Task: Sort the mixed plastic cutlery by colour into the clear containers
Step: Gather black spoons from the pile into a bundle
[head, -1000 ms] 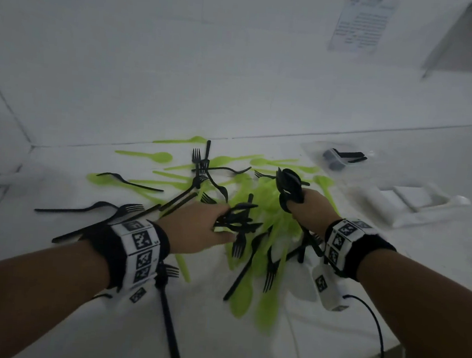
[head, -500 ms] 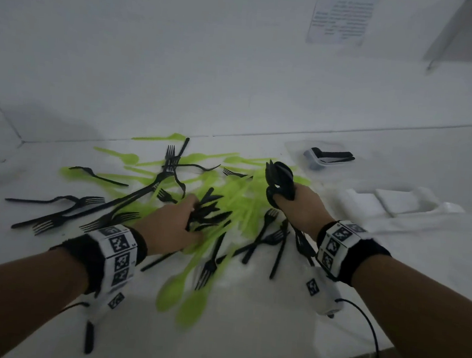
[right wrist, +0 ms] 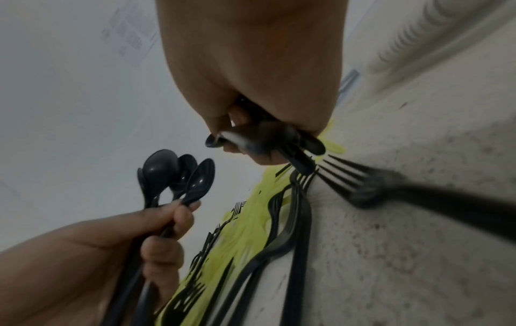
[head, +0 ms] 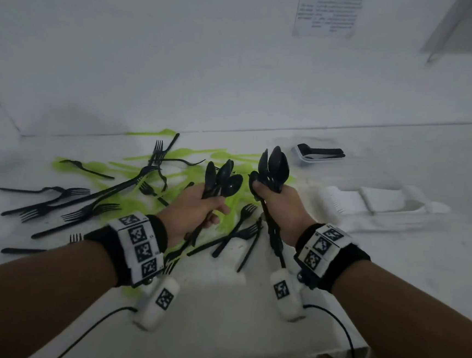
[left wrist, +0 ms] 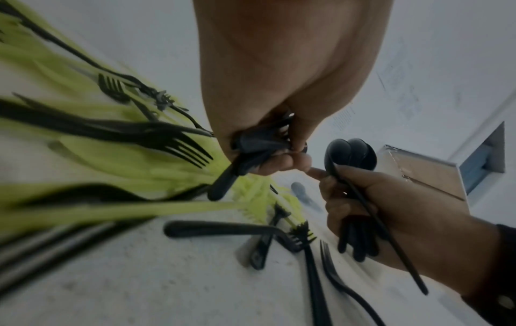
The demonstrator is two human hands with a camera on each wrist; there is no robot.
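A: What is the left hand [head: 195,206] doing?

B: Its fingers are curled round a bunch of black spoons [head: 223,179], bowls up, handles running down through the fist. It is raised above the green cutlery pile [head: 133,169] on the table [head: 218,305].

A: And the right hand [head: 279,205]?

B: Clamped the same way on a second bunch of black spoons [head: 274,165], bowls up, just right of the left hand's bunch. The two bunches stand close together but apart; the right wrist view shows a gap between them.

A: Where is the rest of the cutlery?

B: The green pile lies on the table beyond and beneath the hands. Black forks [head: 55,206] lie scattered left of that pile, and more black forks [head: 241,230] lie on its near edge, between the two wrists.

A: Any containers?

B: One clear container [head: 302,159] sits right of the green pile, near the wall, with black cutlery [head: 324,153] in it. I cannot tell how many pieces. Nearer and further right of the pile lie flat white pieces [head: 384,203]; what they are I cannot tell.

A: Anything on the wrists?

B: Each carries a black band with printed markers, and a small white unit with a cable. A printed sheet [head: 328,11] is on the wall above the container.
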